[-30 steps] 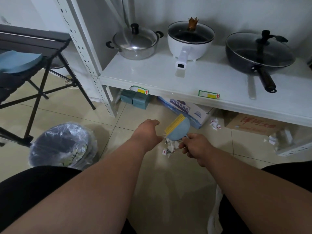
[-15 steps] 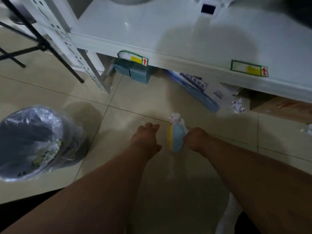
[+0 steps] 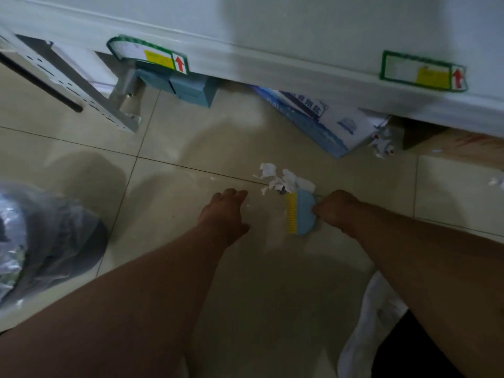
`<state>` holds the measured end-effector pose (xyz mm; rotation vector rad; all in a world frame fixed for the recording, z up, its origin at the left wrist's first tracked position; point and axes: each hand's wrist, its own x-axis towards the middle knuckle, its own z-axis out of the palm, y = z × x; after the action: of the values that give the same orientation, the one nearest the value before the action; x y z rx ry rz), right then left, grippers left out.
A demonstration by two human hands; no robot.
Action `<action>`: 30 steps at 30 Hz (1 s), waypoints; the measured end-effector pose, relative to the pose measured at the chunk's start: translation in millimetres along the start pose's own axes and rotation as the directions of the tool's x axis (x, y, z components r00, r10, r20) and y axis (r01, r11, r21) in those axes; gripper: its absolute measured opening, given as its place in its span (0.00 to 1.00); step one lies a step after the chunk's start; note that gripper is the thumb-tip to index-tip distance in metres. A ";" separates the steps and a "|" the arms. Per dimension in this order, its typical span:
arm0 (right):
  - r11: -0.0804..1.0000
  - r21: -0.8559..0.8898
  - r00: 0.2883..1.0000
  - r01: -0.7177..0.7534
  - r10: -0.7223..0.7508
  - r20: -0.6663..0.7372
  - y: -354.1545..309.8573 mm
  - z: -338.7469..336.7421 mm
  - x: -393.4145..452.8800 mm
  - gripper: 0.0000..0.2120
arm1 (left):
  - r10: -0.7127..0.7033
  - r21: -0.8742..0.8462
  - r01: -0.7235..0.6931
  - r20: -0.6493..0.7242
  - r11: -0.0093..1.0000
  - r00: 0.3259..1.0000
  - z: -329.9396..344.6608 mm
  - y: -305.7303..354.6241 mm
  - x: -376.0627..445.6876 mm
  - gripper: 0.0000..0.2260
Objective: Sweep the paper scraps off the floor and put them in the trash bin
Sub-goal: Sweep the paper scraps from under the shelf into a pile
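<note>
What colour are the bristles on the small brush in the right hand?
Yellow, on a light blue brush body, gripped by the right hand. Only the head view shows it.

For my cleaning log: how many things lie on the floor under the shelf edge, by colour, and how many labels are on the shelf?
Teal boxes: 2
Blue-and-white box: 1
Brown cardboard box: 1
Green-framed shelf labels: 2
Total: 6

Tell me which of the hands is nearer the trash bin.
Left. The left hand is mid-floor, toward the trash bin; the right hand is farther away, gripping the brush.
</note>
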<state>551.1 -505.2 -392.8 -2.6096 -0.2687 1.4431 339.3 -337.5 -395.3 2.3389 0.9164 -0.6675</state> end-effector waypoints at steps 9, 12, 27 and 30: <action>0.837 0.547 1.000 -0.014 0.016 0.002 -32.3 5.7 1.0 0.11 | -0.016 -0.078 0.010 -0.069 0.997 0.997 -1.8 4.7 20.1 0.42; 0.760 0.648 0.997 -0.053 0.009 0.071 -61.2 25.7 5.4 0.09 | -0.020 -0.088 0.013 -0.090 0.996 0.996 0.2 0.0 17.7 0.40; 0.788 0.602 0.986 -0.130 0.166 -0.005 24.3 13.0 16.6 0.16 | 0.042 -0.039 -0.044 -0.058 0.998 0.997 0.5 21.6 27.6 0.42; 0.776 0.617 0.986 -0.130 0.164 0.002 33.8 6.1 9.6 0.05 | 0.089 -0.011 -0.089 -0.053 0.996 0.995 8.1 32.4 25.5 0.42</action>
<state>553.8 -535.6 -411.2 -2.1438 0.3738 1.2241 377.1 -351.2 -407.2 2.3795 0.8309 -0.5650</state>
